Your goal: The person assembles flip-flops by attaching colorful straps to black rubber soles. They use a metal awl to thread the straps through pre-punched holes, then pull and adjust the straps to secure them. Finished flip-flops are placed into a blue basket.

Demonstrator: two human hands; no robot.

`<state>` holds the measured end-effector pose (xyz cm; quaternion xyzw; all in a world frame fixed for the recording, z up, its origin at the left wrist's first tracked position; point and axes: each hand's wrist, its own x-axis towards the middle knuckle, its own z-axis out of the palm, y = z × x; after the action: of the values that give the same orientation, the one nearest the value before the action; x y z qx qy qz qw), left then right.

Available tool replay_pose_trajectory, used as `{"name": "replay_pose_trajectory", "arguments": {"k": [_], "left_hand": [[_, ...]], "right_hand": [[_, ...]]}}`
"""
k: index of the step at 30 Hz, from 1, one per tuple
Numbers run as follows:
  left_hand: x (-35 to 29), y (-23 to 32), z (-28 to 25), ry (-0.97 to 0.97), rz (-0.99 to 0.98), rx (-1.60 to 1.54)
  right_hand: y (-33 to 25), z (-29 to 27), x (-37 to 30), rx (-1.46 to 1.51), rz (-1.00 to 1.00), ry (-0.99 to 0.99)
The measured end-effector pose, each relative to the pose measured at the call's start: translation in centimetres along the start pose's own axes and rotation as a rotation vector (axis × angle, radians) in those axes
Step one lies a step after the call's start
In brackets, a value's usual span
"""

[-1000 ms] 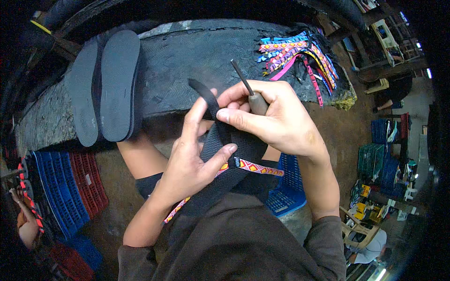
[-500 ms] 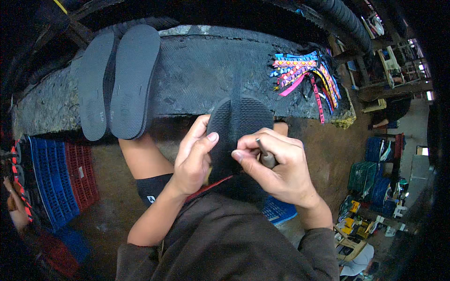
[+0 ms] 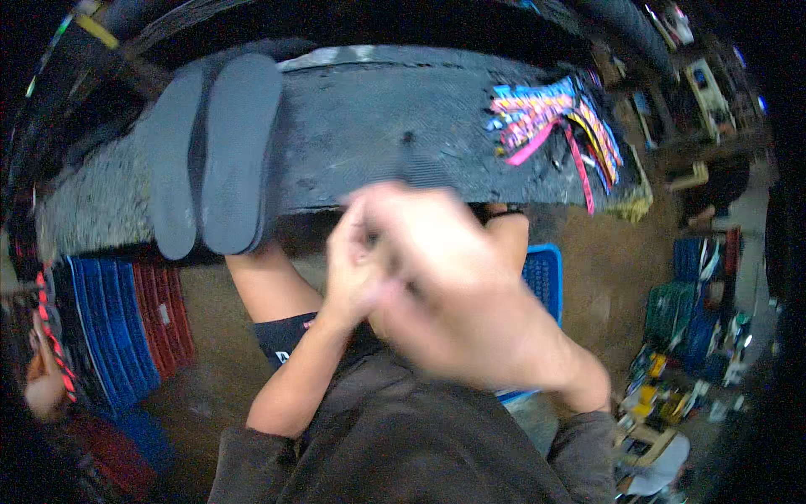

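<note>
My left hand (image 3: 346,273) is closed at the edge of a dark sandal sole. Only the sole's textured end (image 3: 426,170) shows above my hands, over the bench edge; the rest is hidden. My right hand (image 3: 457,290) is smeared by motion and crosses in front of the sole and part of my left hand. Its fingers cannot be made out, and no tool can be seen in it. On the left of the bench (image 3: 353,109), several grey sandal soles (image 3: 241,143) lie in two stacks side by side. Patterned, colourful straps (image 3: 537,118) lie bunched at the right.
Blue crates (image 3: 113,319) and red crates (image 3: 164,315) stand on the left floor. A blue basket (image 3: 547,281) is beside my right leg. Green crates (image 3: 669,311) stand farther right. Part of another person (image 3: 46,391) shows at the far left.
My right hand has moved up and left across the sole and is now blurred. The small-handled tool seen in it before is hidden. The view has shifted slightly.
</note>
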<state>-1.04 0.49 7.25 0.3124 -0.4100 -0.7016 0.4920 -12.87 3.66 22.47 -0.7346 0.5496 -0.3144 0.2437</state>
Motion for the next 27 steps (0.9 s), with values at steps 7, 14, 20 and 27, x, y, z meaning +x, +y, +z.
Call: {"name": "replay_pose_trajectory", "arguments": {"k": [7,14,20,27], "left_hand": [[-0.7,-0.7,-2.7,0.114,0.038,0.114],[-0.3,-1.9,-3.4,0.278,-0.188,0.052],[-0.4,-5.0,-4.9,0.259,-0.252,-0.105],[-0.4,-5.8,-5.2,0.261,-0.194,-0.143]], "right_hand": [[-10.8,-0.4,4.6,0.618,-0.308,-1.166],[-8.0,9.3,-3.6,0.063,-0.317,-0.249],[9.2,10.1,-7.9,-0.025,0.274,0.122],[10.2,10.3,-6.3,-0.309,0.272,-0.013]]}}
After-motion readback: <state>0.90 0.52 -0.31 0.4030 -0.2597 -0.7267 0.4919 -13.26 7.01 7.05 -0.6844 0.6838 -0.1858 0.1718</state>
